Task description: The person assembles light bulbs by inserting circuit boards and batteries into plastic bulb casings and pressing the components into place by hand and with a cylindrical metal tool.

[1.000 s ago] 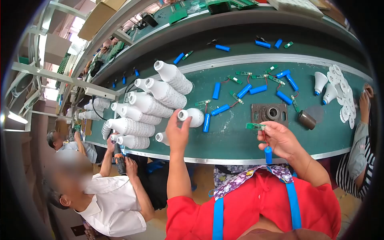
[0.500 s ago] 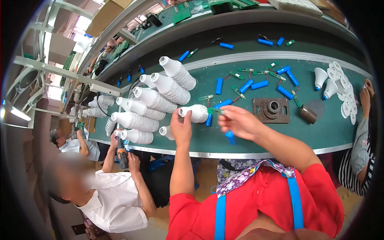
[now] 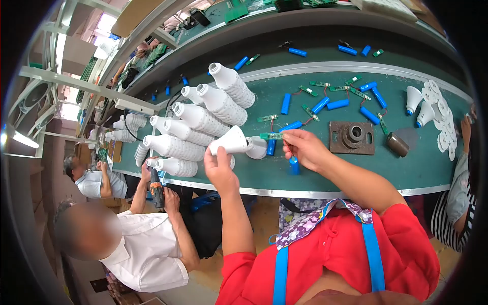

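Note:
My left hand [image 3: 222,170] is closed round a white cone-shaped bulb housing [image 3: 231,141], holding it tilted above the table with its flared end to the left and narrow end to the right. Just beyond that narrow end is another white housing [image 3: 258,148]. Between thumb and fingertips, my right hand [image 3: 305,148] pinches a small green circuit board [image 3: 272,135]. A blue battery cell [image 3: 294,165] hangs below the right hand; its wire is hidden. Board and held housing are apart. Nested stacks of white housings [image 3: 223,104] lie left of my hands.
Blue cells wired to green boards [image 3: 320,105] lie across the green table [image 3: 315,178]. A brown metal fixture [image 3: 352,137] and metal cylinder [image 3: 397,144] are at right, near white discs [image 3: 443,119]. At left, a co-worker [image 3: 145,244] holds a power drill [image 3: 156,189].
My left hand has moved slightly left and down, and its housing now points the other way. The board in my right hand no longer overlaps a housing's wide end. The view shifted slightly.

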